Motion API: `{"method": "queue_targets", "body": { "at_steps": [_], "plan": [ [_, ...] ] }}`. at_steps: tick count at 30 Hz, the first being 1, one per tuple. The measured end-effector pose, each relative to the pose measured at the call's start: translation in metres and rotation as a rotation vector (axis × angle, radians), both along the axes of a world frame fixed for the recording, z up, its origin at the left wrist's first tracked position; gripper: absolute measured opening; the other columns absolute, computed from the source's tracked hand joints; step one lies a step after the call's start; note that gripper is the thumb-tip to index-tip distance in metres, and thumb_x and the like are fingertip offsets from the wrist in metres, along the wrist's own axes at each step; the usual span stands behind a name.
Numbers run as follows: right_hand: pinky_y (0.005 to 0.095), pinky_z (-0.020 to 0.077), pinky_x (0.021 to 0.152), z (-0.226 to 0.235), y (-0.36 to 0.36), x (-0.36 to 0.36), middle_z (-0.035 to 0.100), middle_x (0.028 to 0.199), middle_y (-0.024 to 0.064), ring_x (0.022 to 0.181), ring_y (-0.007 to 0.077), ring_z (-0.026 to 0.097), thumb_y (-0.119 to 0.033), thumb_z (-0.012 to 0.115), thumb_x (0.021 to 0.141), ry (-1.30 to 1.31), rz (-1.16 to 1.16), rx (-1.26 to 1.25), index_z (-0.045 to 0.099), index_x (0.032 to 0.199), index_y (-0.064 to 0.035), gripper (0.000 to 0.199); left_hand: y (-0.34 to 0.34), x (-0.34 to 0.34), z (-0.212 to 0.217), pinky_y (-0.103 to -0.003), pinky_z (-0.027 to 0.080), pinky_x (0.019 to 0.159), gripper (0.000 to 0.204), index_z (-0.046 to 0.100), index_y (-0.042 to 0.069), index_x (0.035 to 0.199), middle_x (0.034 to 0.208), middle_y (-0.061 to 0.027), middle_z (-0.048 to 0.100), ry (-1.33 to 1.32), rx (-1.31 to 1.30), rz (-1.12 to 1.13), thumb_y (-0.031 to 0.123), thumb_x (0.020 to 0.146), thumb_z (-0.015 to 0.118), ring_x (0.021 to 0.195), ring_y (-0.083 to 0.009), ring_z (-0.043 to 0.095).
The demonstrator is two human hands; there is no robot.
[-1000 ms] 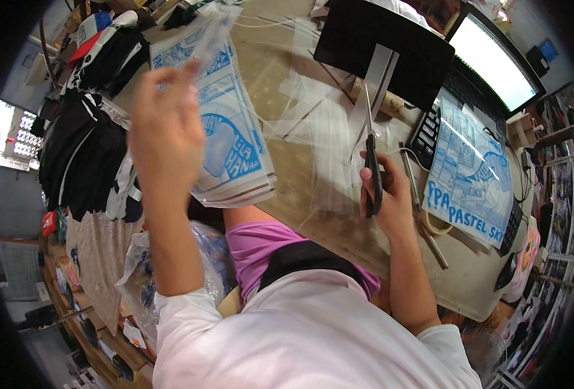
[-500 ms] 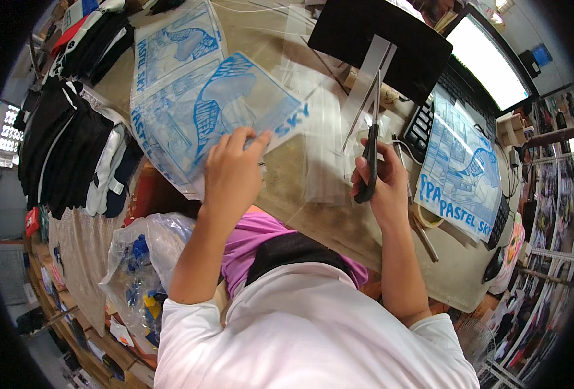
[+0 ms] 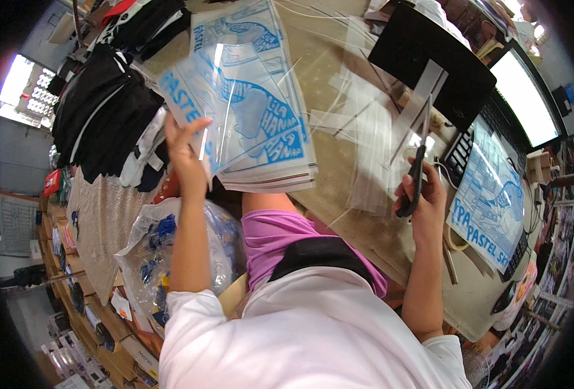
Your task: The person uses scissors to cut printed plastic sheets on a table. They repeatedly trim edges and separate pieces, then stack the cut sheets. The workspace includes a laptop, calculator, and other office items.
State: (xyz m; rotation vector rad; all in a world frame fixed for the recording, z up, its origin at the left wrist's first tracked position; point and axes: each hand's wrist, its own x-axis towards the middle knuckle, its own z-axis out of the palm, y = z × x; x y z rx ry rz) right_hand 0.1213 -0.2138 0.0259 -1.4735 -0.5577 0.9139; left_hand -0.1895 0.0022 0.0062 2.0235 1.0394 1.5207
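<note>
My left hand (image 3: 188, 150) pinches the edge of a clear plastic sheet (image 3: 186, 91) printed in blue, its thumb and fingers closed on it. That sheet is lifted and curls over the left side of a stack of similar blue-printed plastic sheets (image 3: 258, 139), whose layered edges show at the near side. My right hand (image 3: 424, 194) is wrapped round the black handles of a pair of scissors (image 3: 418, 168). The blades point away from me and look closed, over the table beside a monitor stand.
Clear plastic strips (image 3: 368, 129) lie across the table (image 3: 329, 172). A black monitor (image 3: 433, 61) stands at the far right, near a lit laptop (image 3: 527, 97). Another blue-printed sheet (image 3: 491, 201) covers part of a keyboard. Folded dark garments (image 3: 99, 117) are piled left, above a clear plastic bag (image 3: 170, 240).
My left hand has moved left, lifting and turning the printed sheet so the stack beneath shows. The right hand keeps the scissors in nearly the same place, while the whole view has shifted.
</note>
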Motion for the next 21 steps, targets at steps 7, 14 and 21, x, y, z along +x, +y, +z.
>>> {"method": "queue_targets", "body": {
  "at_steps": [7,14,21],
  "plan": [
    [0.0222,0.0451,0.045,-0.001,0.001,-0.004,0.057,0.074,0.0031,0.060,0.0097,0.056,-0.013,0.066,0.085,-0.032,0.001,-0.002,0.052,0.120,-0.0021,0.039,-0.037,-0.016,-0.030,-0.033,0.037,0.099,0.051,0.054,0.003,0.126,0.127,-0.0139,0.049,0.017,-0.100,0.005,-0.011,0.078,0.045,0.118,-0.0265,0.049],
    [0.0221,0.0432,0.044,-0.001,0.001,-0.002,0.056,0.069,0.0033,0.057,0.0094,0.055,-0.013,0.066,0.085,-0.015,0.014,0.014,0.051,0.120,-0.0012,0.040,-0.052,-0.020,0.025,-0.038,0.041,0.102,0.082,0.015,-0.008,0.142,0.133,-0.0222,0.042,-1.215,-0.819,-0.722,0.012,0.071,0.051,0.120,-0.0271,0.048],
    [0.0222,0.0434,0.045,0.001,0.001,-0.002,0.056,0.069,0.0028,0.057,0.0093,0.054,-0.012,0.066,0.085,0.009,0.008,0.034,0.050,0.120,0.0005,0.040,-0.083,0.023,0.035,-0.044,0.039,0.104,0.076,0.019,-0.010,0.138,0.136,-0.0212,0.040,-1.447,-0.656,-0.656,0.021,0.078,0.053,0.118,-0.0317,0.049]
  ]
}}
